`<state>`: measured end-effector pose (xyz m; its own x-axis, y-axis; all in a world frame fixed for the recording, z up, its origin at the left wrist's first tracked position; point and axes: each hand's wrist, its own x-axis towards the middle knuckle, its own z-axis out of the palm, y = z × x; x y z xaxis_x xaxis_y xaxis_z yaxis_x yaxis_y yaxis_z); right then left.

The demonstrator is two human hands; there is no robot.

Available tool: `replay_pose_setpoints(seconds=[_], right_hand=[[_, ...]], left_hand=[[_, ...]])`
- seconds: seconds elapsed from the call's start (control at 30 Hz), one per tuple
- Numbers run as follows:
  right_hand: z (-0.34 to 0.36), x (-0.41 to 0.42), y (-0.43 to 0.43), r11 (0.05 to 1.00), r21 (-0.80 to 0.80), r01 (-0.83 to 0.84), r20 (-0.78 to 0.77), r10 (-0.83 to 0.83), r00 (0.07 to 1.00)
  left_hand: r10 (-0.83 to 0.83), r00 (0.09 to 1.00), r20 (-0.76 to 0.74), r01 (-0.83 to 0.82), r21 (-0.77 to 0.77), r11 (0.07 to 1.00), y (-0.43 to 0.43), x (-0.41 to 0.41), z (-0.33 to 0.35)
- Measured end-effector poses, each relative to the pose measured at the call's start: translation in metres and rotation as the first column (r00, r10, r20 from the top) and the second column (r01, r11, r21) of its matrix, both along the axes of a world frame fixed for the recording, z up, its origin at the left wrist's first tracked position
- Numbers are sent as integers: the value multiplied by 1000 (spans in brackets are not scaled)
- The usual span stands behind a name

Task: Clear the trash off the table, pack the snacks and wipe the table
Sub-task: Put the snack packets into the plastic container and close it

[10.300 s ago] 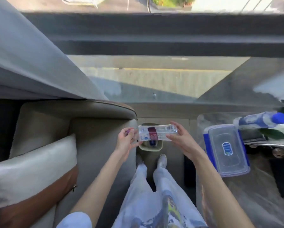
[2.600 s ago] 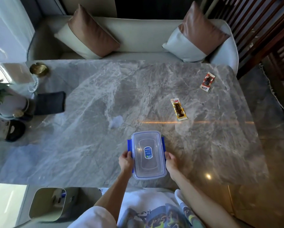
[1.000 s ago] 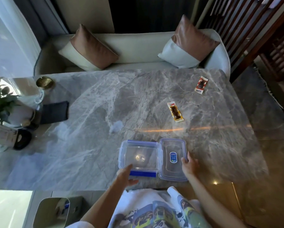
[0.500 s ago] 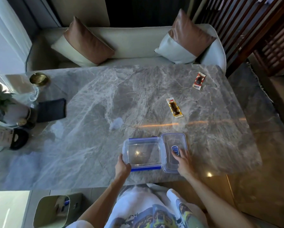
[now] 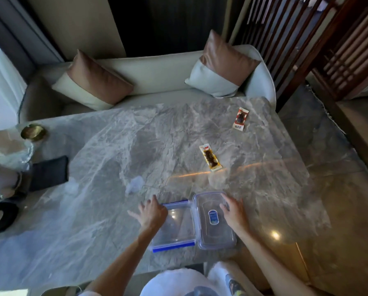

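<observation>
You took the lid (image 5: 213, 218) off the box (image 5: 174, 226), and with left hand (image 5: 152, 213) and right hand (image 5: 234, 211) spread and empty, the snacks (image 5: 210, 158) could go in.

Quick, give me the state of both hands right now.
Left hand: open, fingers spread over the container, gripping nothing.
Right hand: open, resting flat on the lid.

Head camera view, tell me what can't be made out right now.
- Printing on the two snack packets: too small.
- Container near left corner: covered by the left hand.
- Lid label text: blurred.
- Items at the table's left side: cut off by the frame edge.
</observation>
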<state>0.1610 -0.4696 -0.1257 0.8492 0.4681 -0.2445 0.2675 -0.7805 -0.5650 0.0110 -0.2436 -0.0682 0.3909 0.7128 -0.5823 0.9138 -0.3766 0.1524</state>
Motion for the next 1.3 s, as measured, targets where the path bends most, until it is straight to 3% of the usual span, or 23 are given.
replay_pose_setpoints(seconds=[0.2,0.5,0.63,0.87,0.97,1.1,1.17,1.23,1.3], right_hand=[[-12,118,46,997,-33,76,-127,-80,989],[-44,172,101,990,-135,26,-100,-40,994],[-59,166,107,960,-279,34,-52,-51,997],[-63,159,108,963,-250,97,-32,-108,994],[-72,160,108,979,-173,110,-68,-123,990],[-73,177,96,972,123,200,-249,-165,954],[-73,200,85,903,280,326,-367,-213,905],[-66,234,75,803,431,411,-376,-254,891],[-63,281,70,683,490,542,-503,-286,815]], left_hand=[[-326,945,-1,323,134,937,14,161,5],[-538,840,-70,541,167,824,25,315,-50],[-494,869,-23,495,57,867,21,329,-84],[-345,934,87,347,-3,938,-1,325,-107],[-289,941,177,295,-5,955,-1,326,-104],[-239,952,192,250,-38,967,7,338,-93],[-202,956,213,222,-73,972,14,352,-87],[-142,958,250,184,-155,971,18,373,-83],[-55,958,282,133,-267,954,13,397,-81]])
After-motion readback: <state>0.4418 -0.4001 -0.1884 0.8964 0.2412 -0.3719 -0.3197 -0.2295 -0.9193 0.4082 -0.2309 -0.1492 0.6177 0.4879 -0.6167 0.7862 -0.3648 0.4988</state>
